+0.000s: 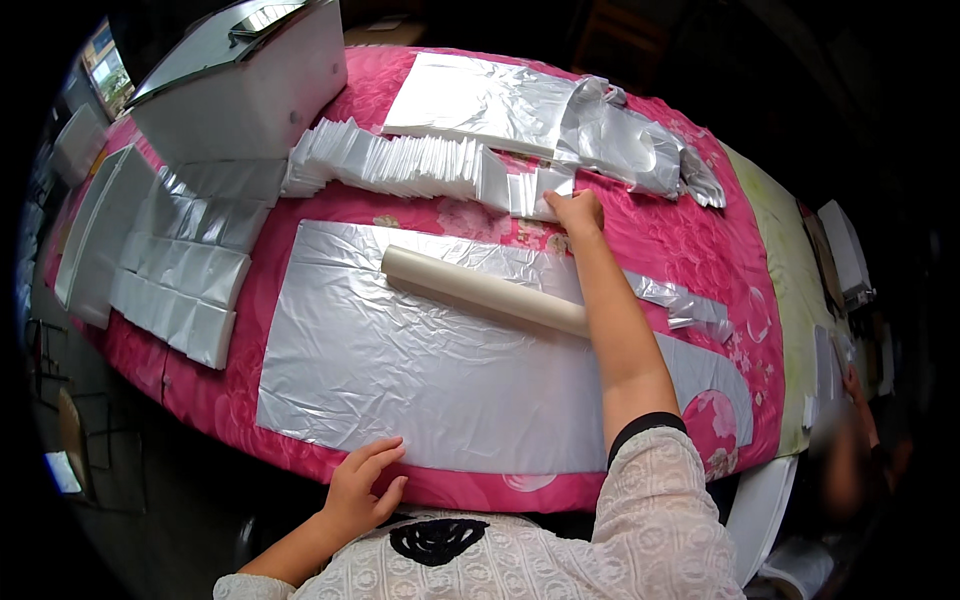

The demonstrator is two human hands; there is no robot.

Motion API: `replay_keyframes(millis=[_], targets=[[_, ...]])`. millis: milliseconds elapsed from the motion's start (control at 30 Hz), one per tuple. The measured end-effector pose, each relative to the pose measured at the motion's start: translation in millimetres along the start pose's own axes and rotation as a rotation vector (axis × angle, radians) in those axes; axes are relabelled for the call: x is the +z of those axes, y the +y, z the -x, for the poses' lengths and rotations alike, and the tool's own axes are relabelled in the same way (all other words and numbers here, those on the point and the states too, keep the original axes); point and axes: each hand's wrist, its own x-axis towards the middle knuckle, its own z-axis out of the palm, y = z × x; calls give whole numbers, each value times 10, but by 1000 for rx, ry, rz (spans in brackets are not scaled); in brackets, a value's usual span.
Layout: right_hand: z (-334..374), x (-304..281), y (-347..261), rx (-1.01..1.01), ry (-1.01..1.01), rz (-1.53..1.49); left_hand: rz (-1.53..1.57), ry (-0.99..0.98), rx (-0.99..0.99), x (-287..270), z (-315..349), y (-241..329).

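Note:
My right hand (578,210) reaches across the pink cloth, thumb and fingers closed on a small folded white packet (552,182) at the right end of a long row. That row of white folded packets (425,165) stands packed on edge. Below it lies a wide, creased silver plastic sheet (440,390). A pale cylindrical tube (470,285) rests slantwise on the sheet, its right end hidden behind my right forearm. My left hand (365,490) is open at the sheet's near edge, fingers apart, holding nothing.
A large white box (250,100) stands at the far left, with stacked silver-white packets (185,270) in front. Silver sheets (480,95) and crumpled silver plastic (640,150) lie at the back. At right, another person's hand (855,385) is beside a yellowish cloth (765,250).

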Motion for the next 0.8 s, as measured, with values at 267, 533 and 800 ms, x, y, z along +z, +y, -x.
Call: replay_keyframes(millis=[267,533,800], targets=[[-114,72,-302,78,-245,241,45,-46,-17,48,-69,-44],[-21,181,-450,43,-240,287,20,-56,-14,63,-55,-62],[-381,267,7,-130,-186,-169,4,-48,30,50,-90,-55]])
